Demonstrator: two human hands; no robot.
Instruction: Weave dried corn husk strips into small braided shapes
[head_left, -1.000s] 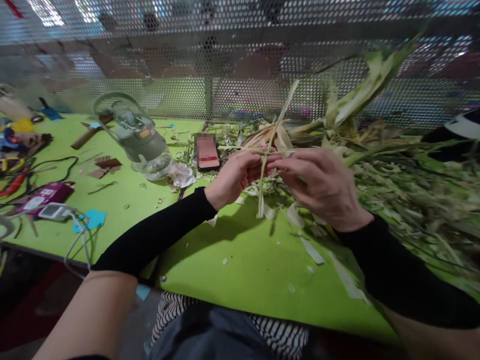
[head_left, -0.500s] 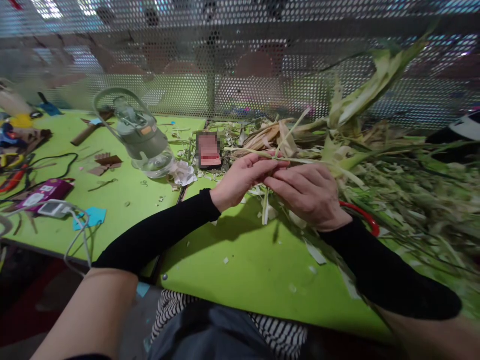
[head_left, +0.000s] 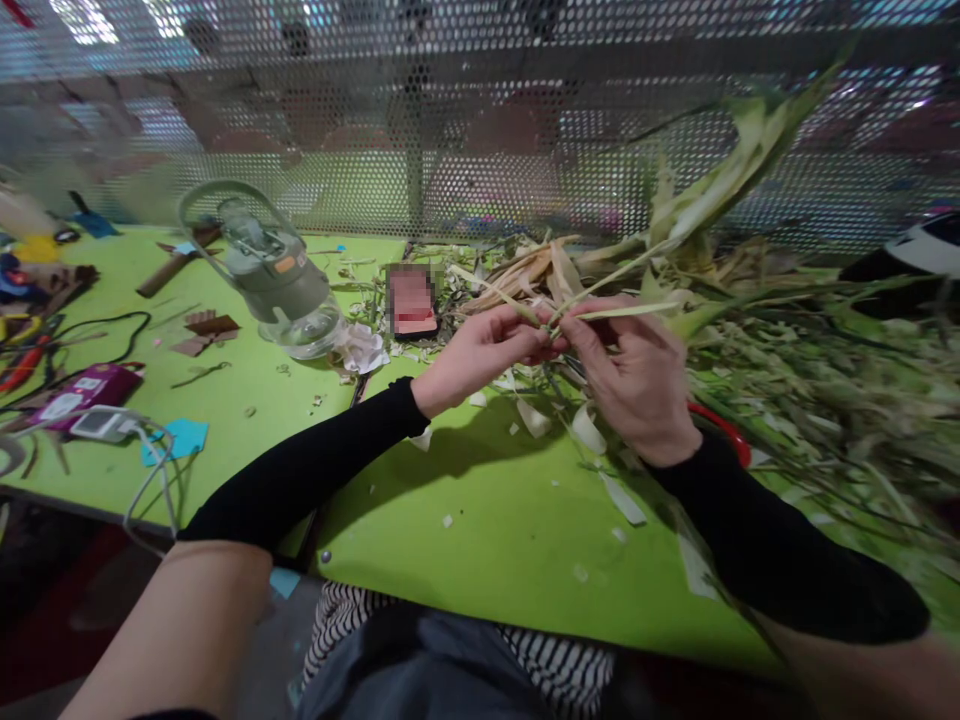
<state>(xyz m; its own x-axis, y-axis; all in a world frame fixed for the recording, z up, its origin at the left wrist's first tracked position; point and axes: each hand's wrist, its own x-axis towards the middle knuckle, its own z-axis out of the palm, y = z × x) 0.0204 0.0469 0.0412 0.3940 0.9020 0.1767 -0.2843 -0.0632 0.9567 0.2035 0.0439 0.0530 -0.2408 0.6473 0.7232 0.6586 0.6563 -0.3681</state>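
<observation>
Both hands meet above the green table (head_left: pixel 480 540), pinching pale corn husk strips (head_left: pixel 622 272) that cross between the fingertips. My left hand (head_left: pixel 480 350) has its thumb and fingers closed at the crossing, where a small green knot or fold shows. My right hand (head_left: pixel 630 385) pinches strips just right of that crossing; one runs up to the right, and another sticks out over the knuckles. Some fingertips are hidden behind the strips. Beyond my hands lies a heap of dry corn husks (head_left: pixel 517 278), with a large green husk (head_left: pixel 720 195) rising at the right.
A clear bottle with a grey-green lid (head_left: pixel 281 285) stands left, beside crumpled paper (head_left: pixel 362 350). A phone-like object (head_left: pixel 413 318) lies behind my left hand. Shredded husk (head_left: pixel 847 400) covers the right side. A purple box (head_left: pixel 94 390) with cables sits far left. Perforated metal (head_left: pixel 337 180) borders the back.
My right hand has turned, its thumb now showing on the near side. One strip that pointed steeply upward now slants right, and the strip hanging below the fingers no longer shows there.
</observation>
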